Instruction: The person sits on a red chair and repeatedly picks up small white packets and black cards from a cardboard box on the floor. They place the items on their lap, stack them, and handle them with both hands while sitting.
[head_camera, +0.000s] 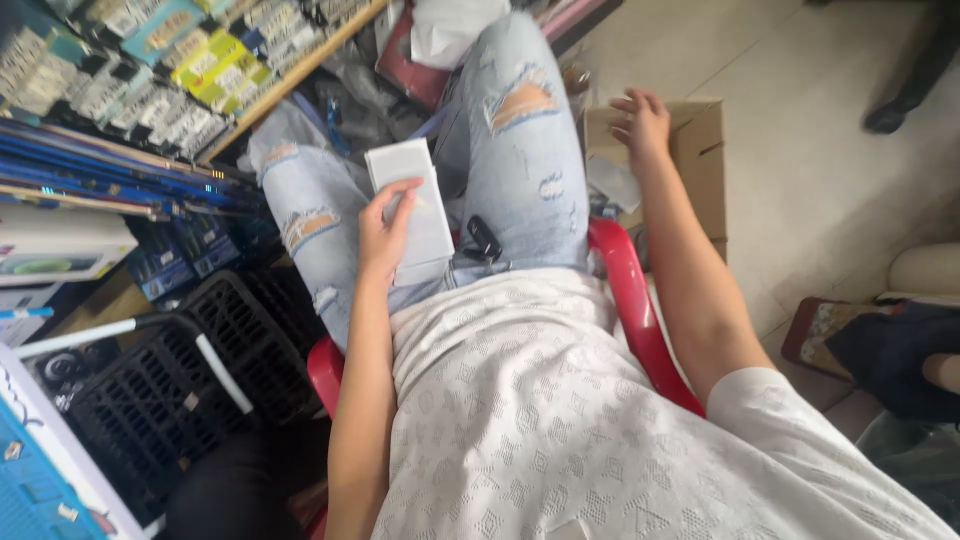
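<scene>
A flat white box (412, 205) is lying on the person's lap, resting across the thigh of the ripped light-blue jeans (520, 150). The left hand (385, 232) is gripping it along its near-left edge, fingers curling over the top face and thumb underneath, so most of the box is sticking out beyond the hand toward the knees. Just beside the box's near-right corner, a small black key fob (484, 240) is sitting on the jeans.

The right hand (642, 122) is reaching well away from the box, hovering loosely open with fingers spread over an open cardboard carton (700, 150) on the floor, holding nothing; whether it is touching the carton's flap cannot be told.

The person is sitting on a red plastic chair (628, 290). To the left, black plastic crates (190, 360) are standing below shelves (150, 90) packed with small packaged goods.
</scene>
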